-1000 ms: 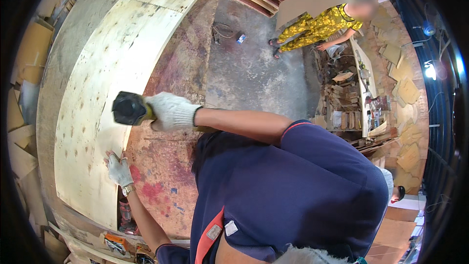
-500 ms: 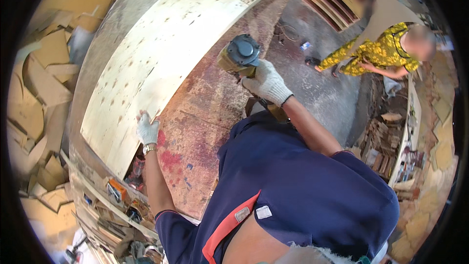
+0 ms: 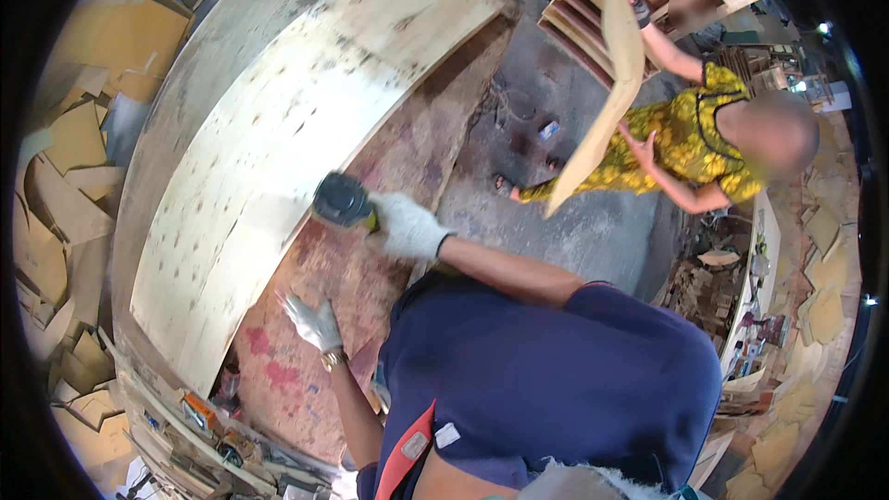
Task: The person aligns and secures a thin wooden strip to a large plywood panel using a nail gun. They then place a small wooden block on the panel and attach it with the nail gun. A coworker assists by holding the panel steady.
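Note:
In my gloved right hand (image 3: 407,227) is a nail gun (image 3: 341,200) with a round dark cap and a yellow-green body. My fingers wrap its handle, and the cap hangs by the near edge of a long pale plywood sheet (image 3: 278,153). My left hand (image 3: 313,322), also in a white knitted glove, is open with fingers spread, just off that edge and over the worn reddish tabletop (image 3: 287,370). The sheet lies on the table, dotted with dark knots. Whatever sits beneath the nail gun's cap is hidden.
To the right, a person in yellow patterned clothes (image 3: 685,143) holds a long curved wooden strip (image 3: 607,93). A stack of wooden frames (image 3: 583,23) stands behind. Wood offcuts (image 3: 79,213) heap along the left, and an orange box (image 3: 201,410) lies near the table's lower left.
My left hand has come off the plywood edge toward me. The nail gun has swung left and nearer the sheet. The other person has straightened and now holds the curved strip up.

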Action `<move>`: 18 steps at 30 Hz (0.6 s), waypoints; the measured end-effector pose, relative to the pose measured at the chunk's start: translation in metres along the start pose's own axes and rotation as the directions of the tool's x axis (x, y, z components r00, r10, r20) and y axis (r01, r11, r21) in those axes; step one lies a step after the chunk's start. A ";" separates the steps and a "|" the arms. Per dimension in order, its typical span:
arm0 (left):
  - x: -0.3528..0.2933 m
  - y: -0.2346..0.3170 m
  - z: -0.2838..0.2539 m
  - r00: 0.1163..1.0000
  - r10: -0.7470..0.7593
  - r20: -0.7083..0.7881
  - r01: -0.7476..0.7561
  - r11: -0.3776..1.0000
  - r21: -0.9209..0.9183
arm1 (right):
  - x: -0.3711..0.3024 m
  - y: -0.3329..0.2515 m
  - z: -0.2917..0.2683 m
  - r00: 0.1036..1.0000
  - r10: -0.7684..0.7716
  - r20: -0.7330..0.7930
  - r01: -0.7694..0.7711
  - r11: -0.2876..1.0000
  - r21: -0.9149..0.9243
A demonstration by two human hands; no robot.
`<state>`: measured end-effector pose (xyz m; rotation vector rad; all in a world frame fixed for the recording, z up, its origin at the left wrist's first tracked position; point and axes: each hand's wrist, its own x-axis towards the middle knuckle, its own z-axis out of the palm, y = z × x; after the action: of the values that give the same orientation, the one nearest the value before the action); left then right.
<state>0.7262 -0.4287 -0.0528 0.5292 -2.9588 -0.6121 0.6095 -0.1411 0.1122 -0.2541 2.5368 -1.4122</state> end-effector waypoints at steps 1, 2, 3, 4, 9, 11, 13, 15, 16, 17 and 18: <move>-0.014 0.015 0.012 0.999 0.019 -0.036 -0.020 0.999 -0.050 | 0.003 0.005 -0.006 1.000 -0.007 0.000 0.007 1.000 0.006; -0.029 0.025 0.014 0.992 -0.117 0.036 0.117 0.993 -0.009 | 0.006 0.008 -0.013 0.998 -0.058 -0.032 0.058 0.998 0.019; -0.032 0.047 0.027 0.990 -0.142 0.005 0.142 0.990 0.003 | 0.015 0.010 -0.023 0.996 -0.089 -0.025 0.089 0.996 0.007; -0.035 0.067 0.036 0.984 -0.160 -0.080 0.163 0.986 0.036 | 0.019 0.012 -0.033 0.997 -0.082 0.002 0.082 0.997 0.010; 0.012 0.191 -0.020 0.949 -0.217 -0.229 0.087 0.878 -0.470 | 0.034 0.037 -0.097 0.999 0.027 0.044 -0.029 0.998 0.054; 0.036 0.274 -0.069 0.936 -0.009 -0.352 -0.190 0.828 -0.527 | 0.033 0.055 -0.115 1.000 0.025 -0.017 -0.024 0.996 0.088; 0.058 0.370 -0.113 0.912 0.354 -0.206 -0.404 0.690 -0.600 | 0.038 0.075 -0.127 0.993 -0.041 -0.107 0.058 0.985 0.163; 0.079 0.476 -0.139 0.585 0.811 0.021 -0.566 0.426 -0.706 | 0.037 0.093 -0.130 0.987 -0.101 -0.126 0.121 0.980 0.158; 0.080 0.538 -0.135 0.432 0.901 -0.045 -0.727 0.318 -0.609 | 0.034 0.102 -0.130 0.993 -0.091 -0.068 0.097 0.992 0.084; 0.077 0.596 -0.134 0.249 0.957 -0.149 -0.819 0.126 -0.560 | 0.033 0.111 -0.135 0.996 -0.084 -0.020 0.084 0.996 -0.004; 0.071 0.647 -0.138 0.159 0.982 0.105 -0.811 0.191 -0.553 | 0.030 0.120 -0.139 0.997 -0.070 0.027 0.072 0.993 -0.097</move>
<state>0.4735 0.0530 0.3308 -1.6431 -2.5311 -1.1116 0.5367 0.0267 0.0770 -0.3796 2.6049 -1.3026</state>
